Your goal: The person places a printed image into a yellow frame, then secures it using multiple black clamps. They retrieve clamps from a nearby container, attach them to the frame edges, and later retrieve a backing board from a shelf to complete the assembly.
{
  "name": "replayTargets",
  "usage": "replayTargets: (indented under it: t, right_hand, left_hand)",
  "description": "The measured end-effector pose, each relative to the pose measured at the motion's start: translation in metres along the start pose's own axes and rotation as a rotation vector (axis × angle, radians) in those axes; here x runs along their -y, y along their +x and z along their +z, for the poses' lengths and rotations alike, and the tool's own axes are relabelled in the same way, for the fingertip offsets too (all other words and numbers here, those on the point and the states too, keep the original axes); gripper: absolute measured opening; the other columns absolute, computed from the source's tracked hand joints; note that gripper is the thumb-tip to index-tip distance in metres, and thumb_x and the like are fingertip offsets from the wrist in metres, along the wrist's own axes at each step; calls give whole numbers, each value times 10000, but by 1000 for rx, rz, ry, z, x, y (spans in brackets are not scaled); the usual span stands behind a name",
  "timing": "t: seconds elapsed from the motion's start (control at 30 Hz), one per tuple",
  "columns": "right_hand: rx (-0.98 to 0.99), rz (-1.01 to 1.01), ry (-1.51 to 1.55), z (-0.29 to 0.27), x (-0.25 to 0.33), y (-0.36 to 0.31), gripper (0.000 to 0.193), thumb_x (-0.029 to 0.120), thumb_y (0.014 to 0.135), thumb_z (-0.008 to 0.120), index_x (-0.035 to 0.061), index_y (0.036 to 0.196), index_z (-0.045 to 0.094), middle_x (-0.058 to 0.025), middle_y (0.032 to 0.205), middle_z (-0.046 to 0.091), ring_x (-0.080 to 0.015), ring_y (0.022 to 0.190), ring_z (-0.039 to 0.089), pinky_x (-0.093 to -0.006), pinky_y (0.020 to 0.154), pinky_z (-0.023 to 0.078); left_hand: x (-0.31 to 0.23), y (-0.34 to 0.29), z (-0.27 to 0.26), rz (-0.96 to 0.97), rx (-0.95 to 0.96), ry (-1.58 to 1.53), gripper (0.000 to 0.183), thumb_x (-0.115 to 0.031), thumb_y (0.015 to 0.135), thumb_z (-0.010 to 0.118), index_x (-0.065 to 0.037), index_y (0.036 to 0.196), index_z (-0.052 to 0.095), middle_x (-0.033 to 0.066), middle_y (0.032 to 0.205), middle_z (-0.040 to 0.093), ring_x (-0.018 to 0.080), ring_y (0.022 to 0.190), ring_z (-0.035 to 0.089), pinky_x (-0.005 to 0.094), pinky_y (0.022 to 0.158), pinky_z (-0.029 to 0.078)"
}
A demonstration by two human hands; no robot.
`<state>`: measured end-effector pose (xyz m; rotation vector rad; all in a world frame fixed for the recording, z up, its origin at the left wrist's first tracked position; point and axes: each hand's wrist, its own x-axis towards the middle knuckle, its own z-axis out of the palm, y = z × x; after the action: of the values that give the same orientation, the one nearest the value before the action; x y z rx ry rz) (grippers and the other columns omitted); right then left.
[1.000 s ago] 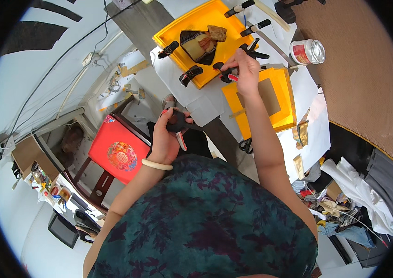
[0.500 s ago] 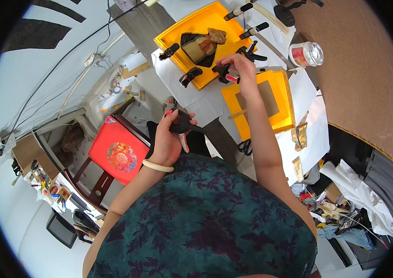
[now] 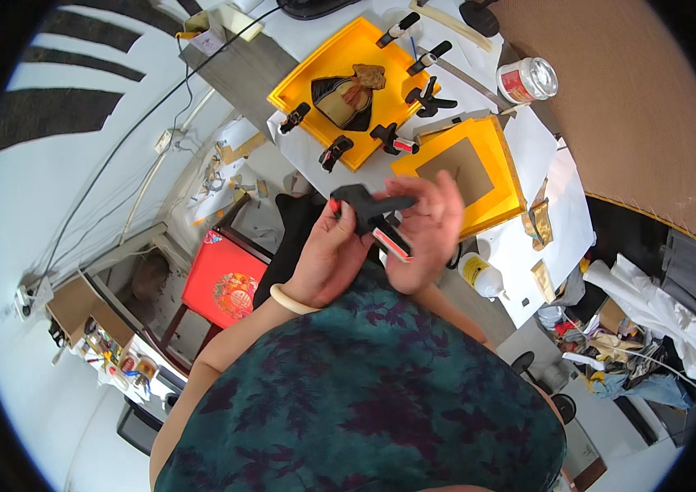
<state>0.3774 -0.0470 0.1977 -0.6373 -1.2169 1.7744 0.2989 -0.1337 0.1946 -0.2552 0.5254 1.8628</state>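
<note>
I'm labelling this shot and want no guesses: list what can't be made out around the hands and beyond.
All in the head view, now:
- Right hand: motion blur hides whether its fingers grip the held black clamp.
- Held clamp's underside: covered by the left hand.
- Black object at the top: cut off by the picture's edge.
- Small items at far left: too small to tell apart.

It's a craft workshop, this: black clamps (image 3: 292, 118) biting the rim of a yellow tray (image 3: 356, 47), metal ruler (image 3: 474, 84) beside it, bottle (image 3: 482, 276) by the table's (image 3: 232, 61) near edge, cloth (image 3: 628, 357) heaped past its right corner.
</note>
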Motion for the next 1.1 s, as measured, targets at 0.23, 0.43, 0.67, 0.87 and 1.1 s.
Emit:
replayTargets:
  t: [0.23,0.43,0.67,0.87,1.1]
  right_hand:
    - [412,11,172,11,34,47,679,518,965,513,-95,1256,529,-268,1160,625,-360,1093,625,-505,1025,443]
    - [559,-130,-115,57,18,90,733,526,904,612,-133,1225,599,-265,1165,646,-377,1079,638,-459,967,473]
    - [693,-41,-239,99,12,158,423,370,949,637,-43,1034,674,-170,1003,678,-290,922,666,-424,929,503]
    - [216,35,-201,96,-54,268,436,305,1042,533,7,752,665,-92,735,663,-165,697,634,-271,617,493]
    - [18,208,-414,74,-165,330,456,360,993,626,31,683,674,-55,647,668,-99,555,574,-244,519,446]
  left_hand:
    - [-32,36,-18,-189,48,234,129,59,931,556,-30,1025,547,87,1037,627,132,938,626,241,809,489]
    - [-98,74,5,-219,116,355,209,79,862,541,-34,1039,545,5,962,560,67,846,523,210,754,422]
    - [-144,104,17,-162,-46,415,303,74,886,473,-46,1162,511,16,1055,571,83,919,548,223,777,445]
    - [-196,126,6,62,-80,469,305,-104,979,510,-32,1273,473,152,1306,550,274,1159,607,434,1018,475]
    - [-236,121,-22,183,-238,475,231,-132,972,547,-35,1181,545,136,1199,605,240,1066,623,410,984,477]
